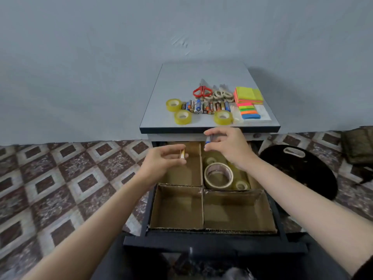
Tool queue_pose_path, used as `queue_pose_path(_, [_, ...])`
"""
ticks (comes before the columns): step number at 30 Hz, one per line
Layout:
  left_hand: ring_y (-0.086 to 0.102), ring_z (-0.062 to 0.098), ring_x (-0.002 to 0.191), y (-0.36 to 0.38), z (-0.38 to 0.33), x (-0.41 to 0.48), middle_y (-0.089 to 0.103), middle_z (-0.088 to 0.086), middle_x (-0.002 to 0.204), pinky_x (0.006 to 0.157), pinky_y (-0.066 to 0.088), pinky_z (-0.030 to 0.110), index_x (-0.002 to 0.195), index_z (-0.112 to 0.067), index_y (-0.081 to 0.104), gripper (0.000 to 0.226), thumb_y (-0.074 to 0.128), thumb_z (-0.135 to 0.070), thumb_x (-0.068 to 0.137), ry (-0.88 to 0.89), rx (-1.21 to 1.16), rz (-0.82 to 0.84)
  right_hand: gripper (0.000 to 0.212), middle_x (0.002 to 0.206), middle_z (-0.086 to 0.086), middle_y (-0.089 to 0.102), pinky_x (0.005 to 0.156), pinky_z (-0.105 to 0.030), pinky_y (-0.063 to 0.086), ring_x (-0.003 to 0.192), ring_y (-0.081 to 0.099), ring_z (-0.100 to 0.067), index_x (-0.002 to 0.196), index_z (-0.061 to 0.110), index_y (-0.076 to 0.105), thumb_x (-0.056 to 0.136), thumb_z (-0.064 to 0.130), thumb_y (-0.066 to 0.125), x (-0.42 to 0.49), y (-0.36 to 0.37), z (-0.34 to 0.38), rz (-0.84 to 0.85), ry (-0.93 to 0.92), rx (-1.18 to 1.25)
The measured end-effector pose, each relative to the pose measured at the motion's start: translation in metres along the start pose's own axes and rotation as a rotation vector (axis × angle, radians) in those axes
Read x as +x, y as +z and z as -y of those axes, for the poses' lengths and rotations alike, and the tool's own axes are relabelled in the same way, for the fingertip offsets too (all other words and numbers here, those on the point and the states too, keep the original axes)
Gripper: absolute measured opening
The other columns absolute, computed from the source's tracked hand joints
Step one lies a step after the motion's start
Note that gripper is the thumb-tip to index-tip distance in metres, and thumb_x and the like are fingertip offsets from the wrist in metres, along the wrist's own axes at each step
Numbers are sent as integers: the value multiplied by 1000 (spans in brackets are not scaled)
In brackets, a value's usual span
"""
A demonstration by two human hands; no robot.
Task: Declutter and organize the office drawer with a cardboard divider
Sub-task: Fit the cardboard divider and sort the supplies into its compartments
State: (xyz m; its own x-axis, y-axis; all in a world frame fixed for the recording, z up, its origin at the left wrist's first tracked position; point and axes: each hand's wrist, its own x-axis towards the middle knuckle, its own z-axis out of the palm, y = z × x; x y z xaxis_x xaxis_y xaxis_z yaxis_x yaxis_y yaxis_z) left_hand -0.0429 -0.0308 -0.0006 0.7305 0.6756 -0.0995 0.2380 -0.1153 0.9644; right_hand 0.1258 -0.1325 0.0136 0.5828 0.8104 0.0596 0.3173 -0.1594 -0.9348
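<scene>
Two batteries are in play, one per hand, both hovering above the far end of the open drawer (212,242). Left hand (161,161) has its fingers closed on a yellowish battery (182,154) over the far-left cell of the cardboard divider (202,201); right hand (226,146) pinches a blue battery (207,140) near the divider's central wall, above the tape cell. These are small, rigid, smooth metal cylinders, light but likely to roll and slip, so a pinch across the middle of the barrel looks safest. Right of the central wall sit the tape rolls (219,175), glossy rings, one large and pale, smaller clear ones beside it. Corrugated brown card forms four cells; the two nearest ones look bare, and the walls look thin and bendable, so dropping in gently seems wise. Beyond the drawer, on the grey worktop (157,110), more batteries (205,107) lie in a row, with red-handled scissors (202,91) and bright sticky notes (249,96) behind.
</scene>
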Motion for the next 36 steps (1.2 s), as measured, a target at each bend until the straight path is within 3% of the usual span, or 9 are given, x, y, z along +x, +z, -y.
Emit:
queue_pose_path(3, [67, 16, 101, -1, 28, -25, 72, 8, 102, 93, 50, 28, 110, -11, 65, 37, 71, -9, 73, -143, -257, 14, 15, 89, -12, 68, 70, -24, 58, 73, 68, -20, 90, 9, 68, 76, 5, 74, -28, 20, -19, 49, 160, 273])
queue_pose_path(6, [70, 14, 86, -2, 53, -37, 73, 6, 89, 84, 54, 24, 108, -1, 65, 30, 65, -5, 78, -234, -390, -46, 6, 82, -10, 66, 69, -29, 59, 69, 68, -19, 81, 10, 70, 81, 4, 69, -39, 41, -43, 78, 247, 280])
queue_pose_path(10, [69, 16, 86, -6, 70, -38, 70, 6, 98, 80, 56, 25, 100, -12, 65, 31, 68, 8, 76, -227, -49, 115, 15, 88, -14, 67, 66, -25, 58, 74, 69, -24, 89, 13, 68, 80, 2, 70, -34, 59, -64, 97, 233, 54])
queue_pose_path(14, [62, 7, 73, 0, 78, -25, 65, 2, 97, 70, 53, 18, 112, -11, 61, 39, 62, 10, 80, -251, 484, 437, 26, 83, -14, 70, 79, -41, 57, 77, 69, -29, 103, 18, 61, 83, 4, 68, -22, 70, -71, 164, 192, -77])
queue_pose_path(18, [59, 17, 94, 9, 84, -5, 63, 2, 103, 75, 43, 18, 117, -11, 63, 39, 52, 5, 83, -193, 909, 764, 25, 94, -3, 67, 81, -43, 56, 76, 70, -27, 101, 19, 60, 83, 5, 68, -11, 78, -78, 188, 183, -86])
queue_pose_path(22, [57, 22, 107, 15, 97, 16, 60, 5, 119, 83, 45, 26, 118, -14, 63, 38, 56, 1, 84, -224, 1028, 847, 24, 97, -7, 67, 85, -43, 54, 79, 69, -31, 99, 18, 63, 80, 4, 70, -2, 75, -83, 234, 229, -47])
queue_pose_path(36, [63, 29, 95, 26, 120, 29, 68, 12, 104, 83, 52, 38, 104, -3, 69, 21, 61, -7, 85, -161, 1222, 909, 24, 88, -7, 69, 78, -35, 54, 76, 69, -28, 100, 13, 65, 79, 4, 72, 4, 73, -92, 291, 207, 17])
